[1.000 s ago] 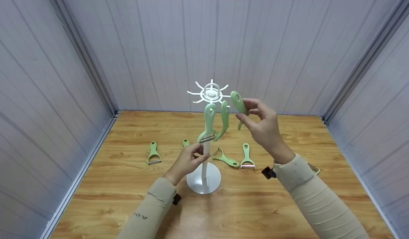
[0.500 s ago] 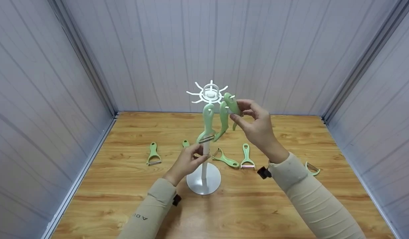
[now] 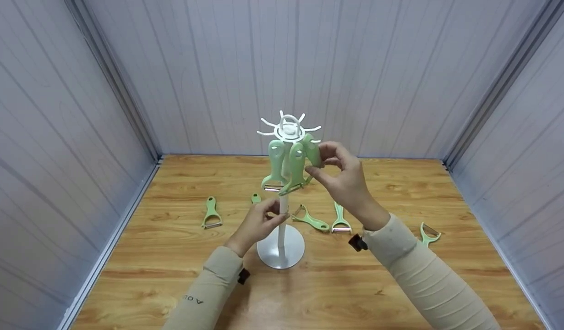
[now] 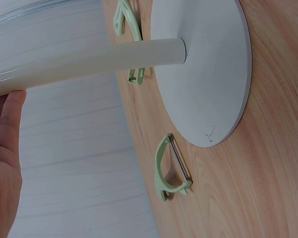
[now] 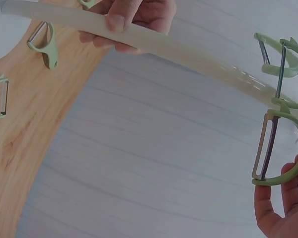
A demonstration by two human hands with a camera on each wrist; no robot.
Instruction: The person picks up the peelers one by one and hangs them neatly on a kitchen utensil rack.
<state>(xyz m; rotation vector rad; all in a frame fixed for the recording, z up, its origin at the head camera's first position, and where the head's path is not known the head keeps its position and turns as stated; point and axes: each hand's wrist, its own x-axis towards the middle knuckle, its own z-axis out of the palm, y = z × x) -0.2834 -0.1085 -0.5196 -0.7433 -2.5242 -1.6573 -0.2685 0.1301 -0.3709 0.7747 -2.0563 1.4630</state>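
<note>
My left hand (image 3: 259,222) grips the pole (image 4: 104,60) of a white stand with a ring of hooks (image 3: 289,131) on top and a round base (image 3: 281,259). Thumb and fingers of my right hand (image 3: 345,178) pinch a green Y-shaped peeler (image 3: 312,150) by its handle, up at the hooks. A hook tip shows by the hole in that handle. Two other green peelers, one on the left (image 3: 276,158) and one in front (image 3: 298,160), hang blade-down from neighbouring hooks. The right wrist view shows the held peeler's blade (image 5: 268,146) close to the hanging ones.
Several green peelers lie on the wooden table (image 3: 172,279): one at left (image 3: 211,213), one behind the left hand (image 3: 256,198), others to the right of the base (image 3: 314,222), (image 3: 340,220) and near the right sleeve (image 3: 429,233). Panel walls (image 3: 227,68) enclose the table.
My right hand has moved left, bringing the peeler's handle hole onto a hook. The hook ring has turned, and the two hanging peelers have swung to the left. My left hand stays on the pole.
</note>
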